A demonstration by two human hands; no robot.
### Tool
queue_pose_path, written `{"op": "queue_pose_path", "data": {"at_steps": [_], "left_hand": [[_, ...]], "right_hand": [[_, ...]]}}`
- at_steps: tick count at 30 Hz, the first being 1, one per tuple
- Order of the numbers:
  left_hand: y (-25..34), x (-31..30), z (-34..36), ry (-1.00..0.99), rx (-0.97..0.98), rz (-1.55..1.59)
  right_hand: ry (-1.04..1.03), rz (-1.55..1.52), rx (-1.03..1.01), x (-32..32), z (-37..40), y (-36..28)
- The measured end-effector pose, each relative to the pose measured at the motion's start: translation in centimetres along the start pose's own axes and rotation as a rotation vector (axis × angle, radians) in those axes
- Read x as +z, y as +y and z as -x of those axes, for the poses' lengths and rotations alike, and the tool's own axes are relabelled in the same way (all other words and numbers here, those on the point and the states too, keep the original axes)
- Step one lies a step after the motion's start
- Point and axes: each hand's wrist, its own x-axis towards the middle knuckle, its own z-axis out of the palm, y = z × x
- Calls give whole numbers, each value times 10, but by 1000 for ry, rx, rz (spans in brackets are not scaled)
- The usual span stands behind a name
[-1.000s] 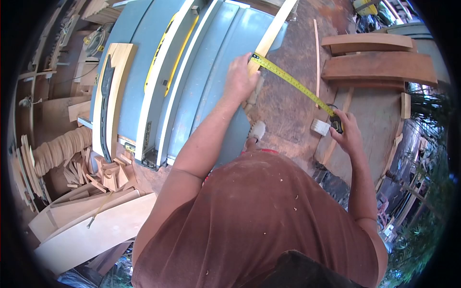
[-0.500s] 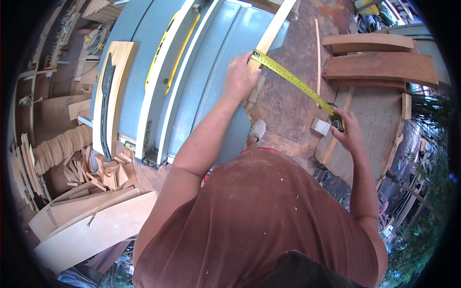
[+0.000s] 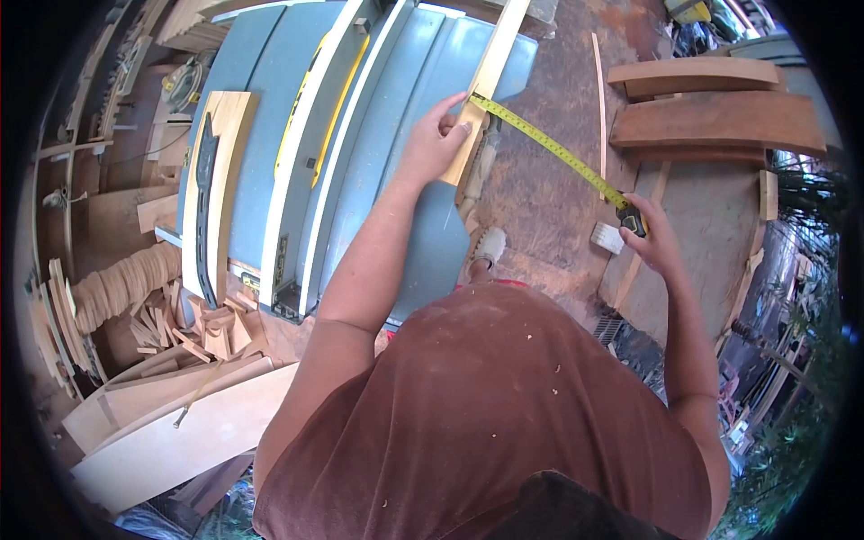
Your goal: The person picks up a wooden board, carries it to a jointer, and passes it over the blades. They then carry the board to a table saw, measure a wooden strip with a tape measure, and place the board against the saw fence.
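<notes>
My right hand (image 3: 655, 236) is wrapped round the black and yellow case of a tape measure (image 3: 633, 219). Its yellow blade (image 3: 549, 147) runs out up and left to a pale wooden board (image 3: 481, 85), where the blade's end lies across the board. At the board's left edge is my left hand (image 3: 436, 139), gripping it with the thumb on top and the index fingertip at the blade's end; the other fingers are partly hidden. The board lies over the right side of a blue-grey saw table (image 3: 423, 243).
A fence (image 3: 301, 153) crosses the saw table, with another board (image 3: 229, 153) and a black push stick (image 3: 205, 207) to its left. Curved brown wood pieces (image 3: 720, 121) lie at upper right. A white block (image 3: 607, 238) sits near my right hand. Wood offcuts (image 3: 211, 328) are piled at lower left.
My left thumb has drawn back from the blade's end, and more of the board's near end shows. The blade stays stretched between my hands. The view has shifted slightly.
</notes>
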Motion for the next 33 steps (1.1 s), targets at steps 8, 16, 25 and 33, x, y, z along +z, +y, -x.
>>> {"op": "queue_pose_path", "data": {"at_steps": [8, 16, 25, 33], "left_hand": [[4, -6, -2, -28, -29, -21], [8, -3, 0, 8, -43, 6], [15, 4, -1, 54, -91, 1], [17, 8, 0, 100, -55, -29]], "right_hand": [[-64, -18, 26, -3, -18, 5], [-106, -9, 35, -14, -28, 10], [-87, -2, 36, -13, -28, 10], [-82, 11, 44, -13, -27, 5]]}}
